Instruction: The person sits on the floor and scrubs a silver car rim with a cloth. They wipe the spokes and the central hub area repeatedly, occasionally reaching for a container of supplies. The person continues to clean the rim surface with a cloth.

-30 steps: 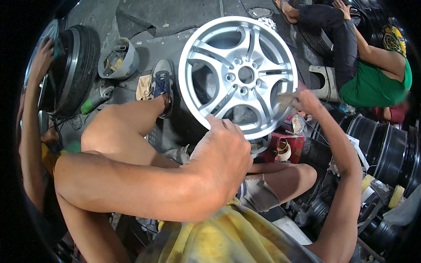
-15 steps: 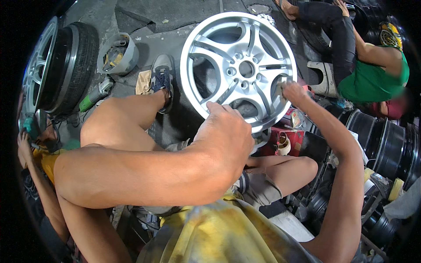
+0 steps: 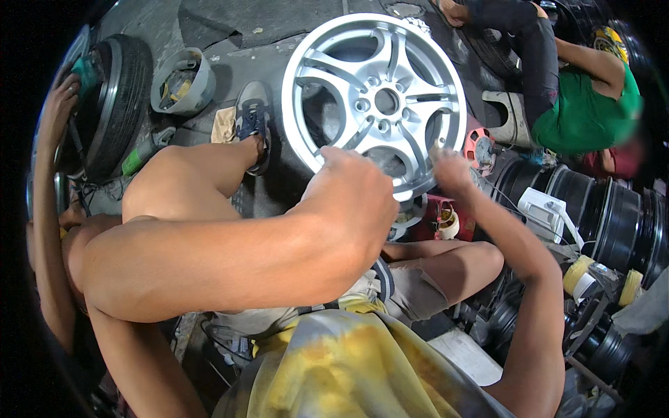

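- Risk (judged): silver alloy wheel rim (image 3: pixel 405 106) could slip or tip if the left hand (image 3: pixel 353 187) lost contact with its lip, the support beneath being largely hidden; cause would be uneven pressure from the right hand (image 3: pixel 451 171).
- Second risk: right knuckles could catch on a spoke edge or swing outward into the red round-faced item (image 3: pixel 479 149) just beside them; cause, a quick stroke close to the lip.
- Position: rim lies directly ahead of both hands, face up toward the wearer; left hand at its near edge, left of centre; right hand at its near-right edge.
- Left hand: back uppermost, fingers bent inward at the lip; fingertips hidden, so closure and firmness cannot be told.
- Right hand: curled, motion-blurred; contents cannot be told.
- Around: red box (image 3: pixel 465 224) nearer the wearer, below the right hand; grey bucket (image 3: pixel 202 99) well ahead and left of the left hand.
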